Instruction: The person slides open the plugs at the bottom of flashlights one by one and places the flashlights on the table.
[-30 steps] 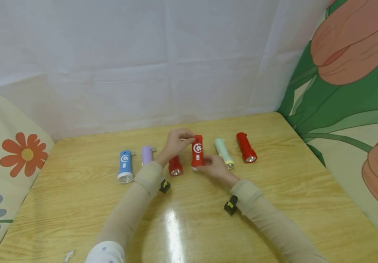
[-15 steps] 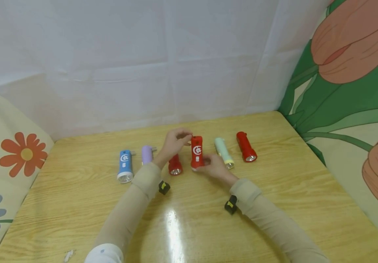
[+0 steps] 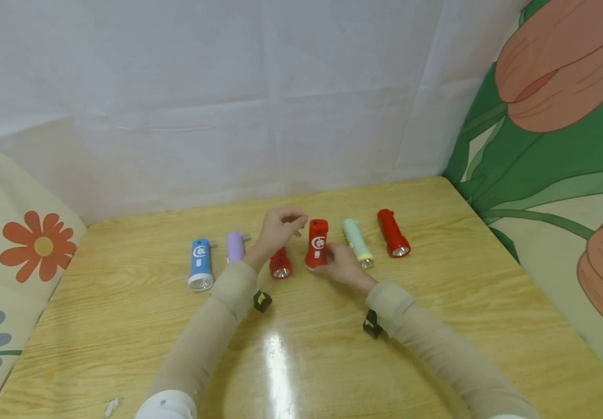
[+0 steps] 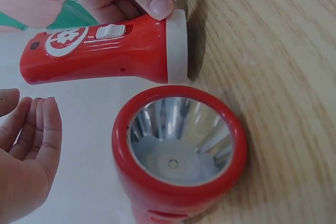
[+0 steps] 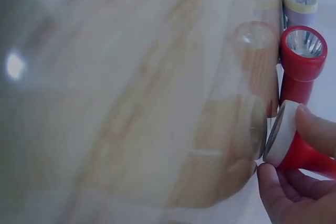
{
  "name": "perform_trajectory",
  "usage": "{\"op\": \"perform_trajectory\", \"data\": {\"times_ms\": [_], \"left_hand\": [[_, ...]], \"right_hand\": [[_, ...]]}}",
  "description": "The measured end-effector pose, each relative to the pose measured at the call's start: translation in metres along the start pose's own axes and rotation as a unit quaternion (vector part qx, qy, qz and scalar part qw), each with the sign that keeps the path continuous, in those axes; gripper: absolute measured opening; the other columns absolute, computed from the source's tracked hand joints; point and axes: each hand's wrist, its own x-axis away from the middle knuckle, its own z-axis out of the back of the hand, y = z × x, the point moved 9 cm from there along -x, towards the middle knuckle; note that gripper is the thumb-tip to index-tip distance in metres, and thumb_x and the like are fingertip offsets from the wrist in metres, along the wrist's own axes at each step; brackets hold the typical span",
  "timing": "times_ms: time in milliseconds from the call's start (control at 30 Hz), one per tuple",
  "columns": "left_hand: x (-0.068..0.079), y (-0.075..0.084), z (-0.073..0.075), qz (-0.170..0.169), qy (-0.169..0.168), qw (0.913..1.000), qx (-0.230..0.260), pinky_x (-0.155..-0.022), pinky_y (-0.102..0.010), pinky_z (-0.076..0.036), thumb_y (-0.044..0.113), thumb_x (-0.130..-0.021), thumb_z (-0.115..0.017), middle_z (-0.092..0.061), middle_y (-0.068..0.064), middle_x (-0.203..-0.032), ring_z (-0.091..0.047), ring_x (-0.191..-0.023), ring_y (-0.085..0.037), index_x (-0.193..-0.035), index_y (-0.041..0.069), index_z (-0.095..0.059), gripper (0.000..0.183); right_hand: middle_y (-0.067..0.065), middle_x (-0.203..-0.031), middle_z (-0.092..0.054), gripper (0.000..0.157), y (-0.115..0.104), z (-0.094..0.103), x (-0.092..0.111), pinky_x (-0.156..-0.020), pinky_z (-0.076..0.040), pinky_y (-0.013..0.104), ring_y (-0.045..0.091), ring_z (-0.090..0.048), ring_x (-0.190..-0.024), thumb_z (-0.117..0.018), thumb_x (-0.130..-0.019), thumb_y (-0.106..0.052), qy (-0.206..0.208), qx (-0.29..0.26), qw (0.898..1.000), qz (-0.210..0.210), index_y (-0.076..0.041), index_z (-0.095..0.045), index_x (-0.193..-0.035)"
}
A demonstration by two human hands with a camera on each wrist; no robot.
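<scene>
A red flashlight (image 3: 316,244) with a white head ring and a white crescent-and-flower print stands close over the table, lamp end down. My right hand (image 3: 342,263) grips it low by the head; in the right wrist view the thumb and fingers (image 5: 273,187) lie on either side, and the white ring (image 5: 283,132) is tilted against the tabletop. My left hand (image 3: 276,231) hovers beside the flashlight's top with loosely bent fingers, holding nothing. Under the left wrist lies a second red flashlight (image 3: 280,265), its reflector (image 4: 181,140) facing the left wrist camera.
On the left lie a blue flashlight (image 3: 199,265) and a purple flashlight (image 3: 236,247), partly behind my left arm. To the right are a mint-green flashlight (image 3: 356,241) and another red flashlight (image 3: 393,234). A white cloth (image 3: 176,116) hangs behind the wooden table (image 3: 437,326).
My left fingers have come off the top of the red flashlight and moved slightly left. The flashlight has tipped more upright, its top shifting a little right, in my right hand.
</scene>
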Motion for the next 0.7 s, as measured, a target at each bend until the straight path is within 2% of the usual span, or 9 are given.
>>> {"op": "perform_trajectory", "data": {"times_ms": [167, 333, 533, 700], "left_hand": [[0.002, -0.002, -0.002, 0.009, -0.009, 0.9999, 0.003, -0.068, -0.045, -0.052, 0.006, -0.087, -0.06, -0.063, -0.022, -0.092, -0.058, -0.083, -0.038, -0.1, -0.006, -0.064, 0.018], [0.003, 0.0, -0.006, 0.009, -0.023, 0.9996, -0.011, -0.065, -0.042, -0.053, 0.009, -0.086, -0.062, -0.065, -0.014, -0.096, -0.058, -0.081, -0.035, -0.101, -0.002, -0.065, 0.019], [0.003, 0.0, -0.008, 0.002, -0.027, 0.9996, -0.003, -0.066, -0.048, -0.051, 0.007, -0.085, -0.063, -0.065, -0.015, -0.095, -0.057, -0.082, -0.043, -0.101, -0.004, -0.065, 0.019], [0.004, 0.0, -0.008, -0.001, -0.03, 0.9995, -0.004, -0.067, -0.047, -0.051, 0.006, -0.084, -0.063, -0.065, -0.015, -0.094, -0.058, -0.08, -0.038, -0.099, -0.004, -0.065, 0.018]], "right_hand": [[0.011, -0.095, -0.064, 0.04, -0.003, 0.001, 0.0, -0.079, -0.046, 0.036, 0.02, -0.057, -0.085, -0.076, -0.073, -0.011, 0.007, 0.022, 0.999, 0.023, 0.002, -0.06, -0.108], [0.012, -0.092, -0.064, 0.035, -0.007, 0.002, 0.0, -0.077, -0.048, 0.036, 0.022, -0.059, -0.083, -0.075, -0.073, -0.01, 0.014, 0.043, 0.998, 0.033, 0.002, -0.06, -0.103], [0.014, -0.091, -0.064, 0.032, -0.011, 0.002, -0.002, -0.074, -0.05, 0.034, 0.024, -0.06, -0.081, -0.074, -0.072, -0.005, 0.02, 0.083, 0.995, 0.054, 0.003, -0.06, -0.099], [0.014, -0.09, -0.064, 0.031, -0.009, 0.001, -0.003, -0.073, -0.05, 0.034, 0.023, -0.06, -0.08, -0.074, -0.072, -0.005, 0.021, 0.092, 0.994, 0.052, 0.003, -0.06, -0.098]]}}
